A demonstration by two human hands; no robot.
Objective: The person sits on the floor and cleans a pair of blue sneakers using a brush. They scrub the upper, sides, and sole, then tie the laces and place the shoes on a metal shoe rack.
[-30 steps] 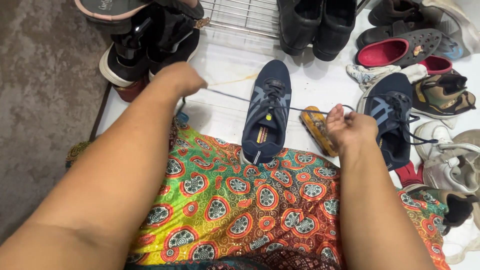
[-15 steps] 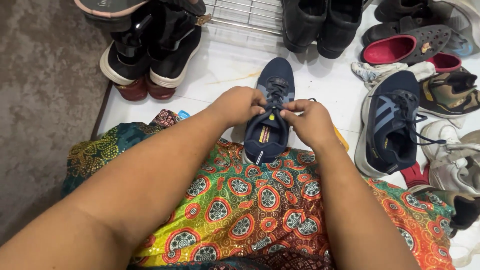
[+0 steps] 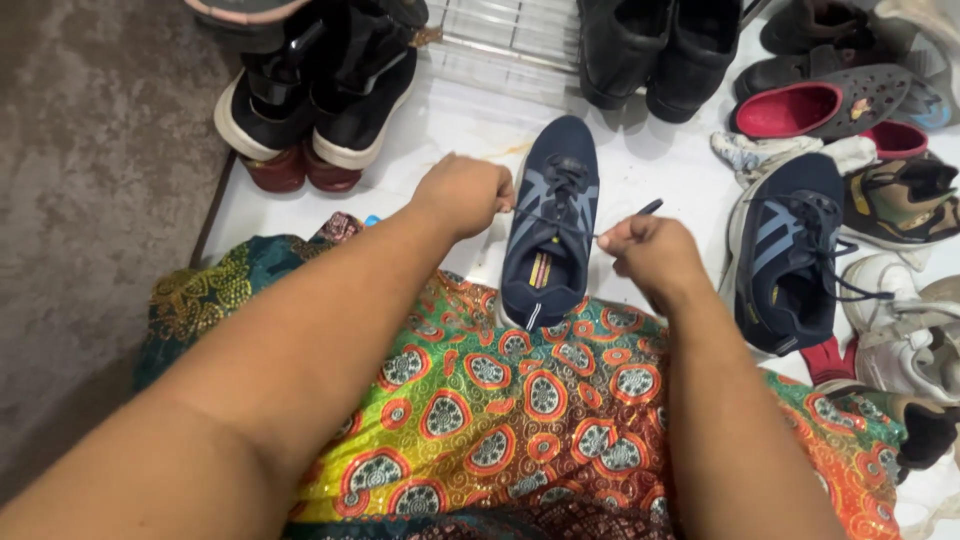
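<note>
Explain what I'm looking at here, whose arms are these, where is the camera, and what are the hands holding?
There is no machine: a person wears a camera on the head, looking down at their own arms and lap, which is covered by a bright patterned cloth. The left hand and the right hand each pinch one end of a dark lace and pull it sideways, away from a navy sneaker that stands on the white floor in front of them. A matching navy sneaker lies to the right. Around them sit many other shoes, including black boots and a red-lined clog. A grey carpet lies on the left.
</note>
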